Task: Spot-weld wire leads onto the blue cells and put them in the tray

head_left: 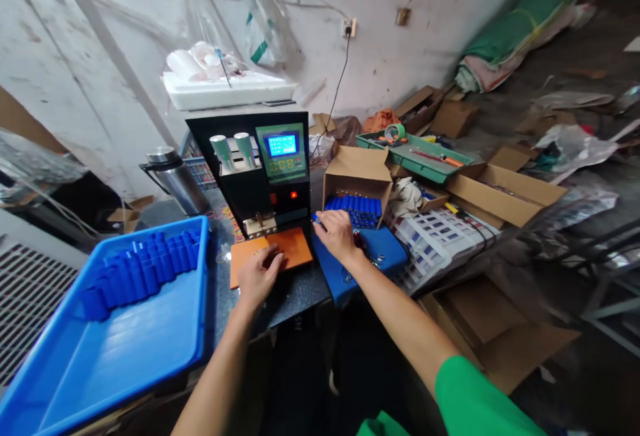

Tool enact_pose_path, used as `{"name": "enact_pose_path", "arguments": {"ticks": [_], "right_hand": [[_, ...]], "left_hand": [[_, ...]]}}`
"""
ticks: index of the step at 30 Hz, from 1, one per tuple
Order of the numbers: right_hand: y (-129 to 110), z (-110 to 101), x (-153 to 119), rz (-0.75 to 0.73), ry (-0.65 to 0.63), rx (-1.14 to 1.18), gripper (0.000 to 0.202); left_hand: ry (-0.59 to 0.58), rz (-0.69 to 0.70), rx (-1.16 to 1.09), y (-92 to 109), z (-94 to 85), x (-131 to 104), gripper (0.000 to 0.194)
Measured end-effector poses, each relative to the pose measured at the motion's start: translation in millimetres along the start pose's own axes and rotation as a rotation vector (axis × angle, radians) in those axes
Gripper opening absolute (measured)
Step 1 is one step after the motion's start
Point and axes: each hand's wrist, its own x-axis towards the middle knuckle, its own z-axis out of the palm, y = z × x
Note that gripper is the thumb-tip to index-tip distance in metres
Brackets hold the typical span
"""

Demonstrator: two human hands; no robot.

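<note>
The left hand (257, 275) curls over the orange board (296, 248) at the machine (280, 179), the right hand (339, 235) beside the carton (357, 164) of blue cylinders (356, 205), grips unclear to me: seemingly machine-feeding, next calling for careful alignment.

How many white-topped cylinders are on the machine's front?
2: the left cylinder and the right cylinder, side by side on the machine, left of the lit screen.

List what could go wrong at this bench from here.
The left hand is on the orange board, close to the metal tips of the black machine; a finger might get caught.

The right arm passes beside loose metal pieces; a brush could scatter them.

The white foam tray atop the machine is heaped; a knock might spill it.
</note>
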Motion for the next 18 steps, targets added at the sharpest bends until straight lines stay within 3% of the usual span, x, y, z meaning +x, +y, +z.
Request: {"name": "enact_pose_path", "arguments": {"ticks": [3,6,11,18], "right_hand": [[42.4,-6.1,16.0,0.000,0.007,-0.108,0.026],[68.7,-5.1,29.5,-0.012,-0.096,-0.231,0.027],[79.3,5.9,36.8,-0.082,-0.259,-0.361,0.020],[92.1,13.5,38.9,-0.027,-0.211,-0.364,0.014]], "left_hand": [[0.024,0.003,0.059,1.0,-0.7,0.4,0.036],[0.035,0.013,0.077,1.1,-1.1,0.2,0.033],[0.050,0.024,0.067,0.4,-0.8,-0.2,0.032],[0.055,0.042,0.097,-0.8,1.2,-0.3,0.033]]}}
